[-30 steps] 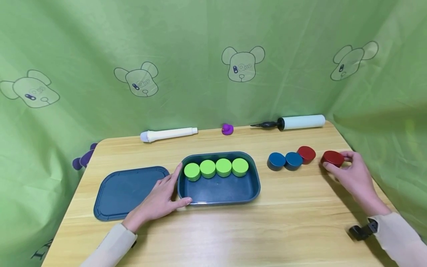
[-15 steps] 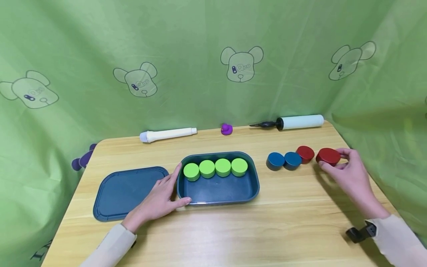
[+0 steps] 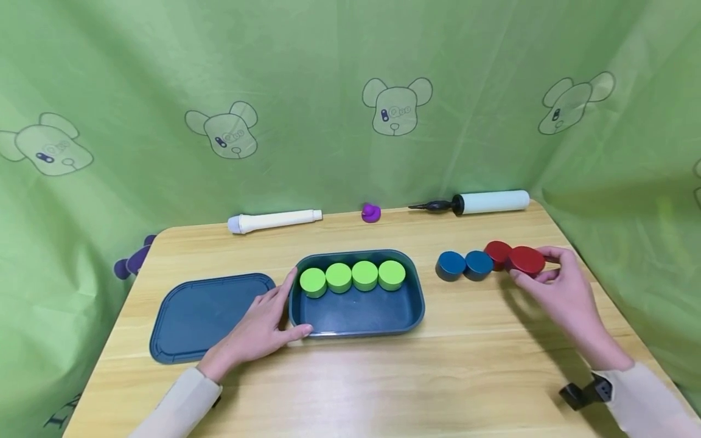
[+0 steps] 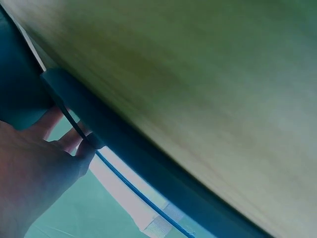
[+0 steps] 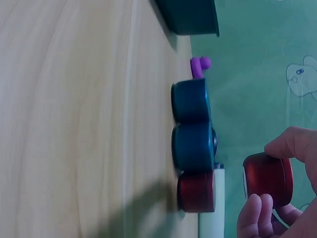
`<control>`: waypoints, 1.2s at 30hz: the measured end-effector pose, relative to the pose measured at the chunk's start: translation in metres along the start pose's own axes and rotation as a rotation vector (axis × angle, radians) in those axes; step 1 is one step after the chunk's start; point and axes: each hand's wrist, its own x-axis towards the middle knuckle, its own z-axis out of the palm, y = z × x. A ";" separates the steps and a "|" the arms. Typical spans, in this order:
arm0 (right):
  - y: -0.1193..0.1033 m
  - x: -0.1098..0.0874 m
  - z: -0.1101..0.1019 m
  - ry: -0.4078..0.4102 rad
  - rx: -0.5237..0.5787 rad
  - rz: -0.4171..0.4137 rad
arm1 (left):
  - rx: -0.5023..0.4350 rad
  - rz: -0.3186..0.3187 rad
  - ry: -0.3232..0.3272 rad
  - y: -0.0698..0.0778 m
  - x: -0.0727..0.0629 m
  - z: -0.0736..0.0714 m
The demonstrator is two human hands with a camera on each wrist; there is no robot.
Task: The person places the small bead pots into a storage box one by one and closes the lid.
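Note:
My right hand [image 3: 564, 292] pinches a red round tin [image 3: 526, 260] between thumb and fingers. In the right wrist view this red tin [image 5: 267, 179] is raised off the table. Left of it stand another red tin [image 3: 497, 252] and two blue tins, one blue tin [image 3: 478, 265] beside the red one and the other blue tin [image 3: 451, 266] further left. My left hand [image 3: 260, 328] rests with straight fingers along the left end of a dark blue box [image 3: 356, 333], its thumb at the front edge. Several lime-green tins [image 3: 339, 277] stand in a row along the box's back wall.
A dark blue lid [image 3: 202, 313] lies left of the box, partly under the left forearm. Along the back edge lie a white microphone-like stick [image 3: 279, 220], a purple duck [image 3: 370, 213] and a hand pump [image 3: 493, 202]. Green curtain [image 3: 306, 121] surrounds the table.
My right hand has carried the red tin leftward, closer to the other red tin. The left hand stays at the box's left end.

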 end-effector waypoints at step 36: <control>-0.078 -0.023 0.034 -0.099 0.142 -0.181 | -0.008 -0.008 0.000 0.000 0.001 0.000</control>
